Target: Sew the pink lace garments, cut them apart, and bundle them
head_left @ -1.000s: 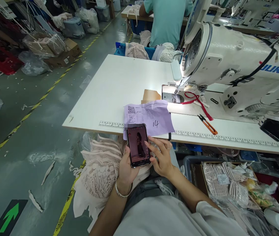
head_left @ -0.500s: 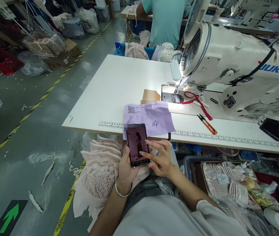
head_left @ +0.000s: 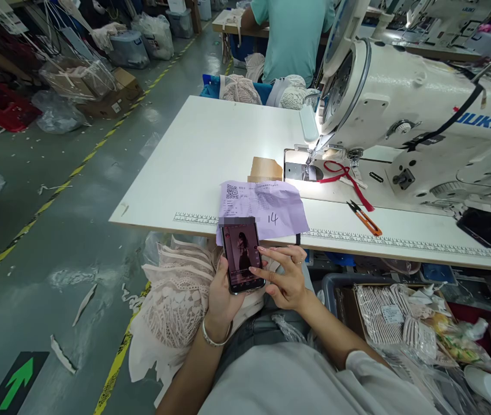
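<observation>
My left hand [head_left: 220, 298] is wrapped round a black smartphone [head_left: 242, 255] with a lit screen, held upright over my lap just below the table edge. My right hand [head_left: 283, 278] rests against the phone's right side, fingers spread, one fingertip on the screen. A purple paper slip [head_left: 266, 208] marked "14" lies on the white table [head_left: 210, 155] right above the phone and hangs over its edge. Pale lace fabric [head_left: 176, 300] lies across my lap to the left of my left hand.
A white Juki sewing machine [head_left: 418, 115] stands at the table's right, with red-handled scissors [head_left: 344, 173], orange thread snips [head_left: 365, 218] and a second dark phone [head_left: 482, 226] near it. A box of trims [head_left: 396, 323] sits lower right. A person in a teal shirt [head_left: 292, 34] sits ahead.
My right hand's fingers have shifted slightly over the phone screen, the fingertip moving a little down and right. The picture on the screen has changed a little. My left hand stays put.
</observation>
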### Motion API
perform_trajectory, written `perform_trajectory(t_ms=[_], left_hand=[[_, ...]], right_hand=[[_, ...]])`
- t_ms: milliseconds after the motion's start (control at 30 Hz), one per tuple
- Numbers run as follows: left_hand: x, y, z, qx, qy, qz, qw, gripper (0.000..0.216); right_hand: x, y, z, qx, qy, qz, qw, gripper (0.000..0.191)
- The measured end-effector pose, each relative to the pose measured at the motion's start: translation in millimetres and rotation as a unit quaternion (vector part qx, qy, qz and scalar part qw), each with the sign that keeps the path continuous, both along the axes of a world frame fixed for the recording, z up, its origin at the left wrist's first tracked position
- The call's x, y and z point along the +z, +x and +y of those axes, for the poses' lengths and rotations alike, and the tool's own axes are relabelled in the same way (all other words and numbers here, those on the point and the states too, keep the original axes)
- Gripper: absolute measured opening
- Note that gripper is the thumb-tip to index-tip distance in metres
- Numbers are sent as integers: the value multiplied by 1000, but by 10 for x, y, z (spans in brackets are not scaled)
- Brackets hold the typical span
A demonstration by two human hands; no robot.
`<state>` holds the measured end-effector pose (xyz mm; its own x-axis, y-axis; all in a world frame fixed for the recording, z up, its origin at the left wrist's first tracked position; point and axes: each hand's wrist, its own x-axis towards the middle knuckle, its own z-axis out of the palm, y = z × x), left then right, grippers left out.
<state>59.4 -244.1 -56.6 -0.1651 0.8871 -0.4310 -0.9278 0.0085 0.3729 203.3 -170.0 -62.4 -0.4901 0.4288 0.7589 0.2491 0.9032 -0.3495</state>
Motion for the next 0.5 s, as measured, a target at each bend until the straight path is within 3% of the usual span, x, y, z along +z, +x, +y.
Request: perform_trajectory(t_ms=[500], left_hand=[[22, 0, 15, 8, -27, -14, 1000, 39]], right_hand=[[11, 7, -2, 0, -6, 0, 1000, 55]])
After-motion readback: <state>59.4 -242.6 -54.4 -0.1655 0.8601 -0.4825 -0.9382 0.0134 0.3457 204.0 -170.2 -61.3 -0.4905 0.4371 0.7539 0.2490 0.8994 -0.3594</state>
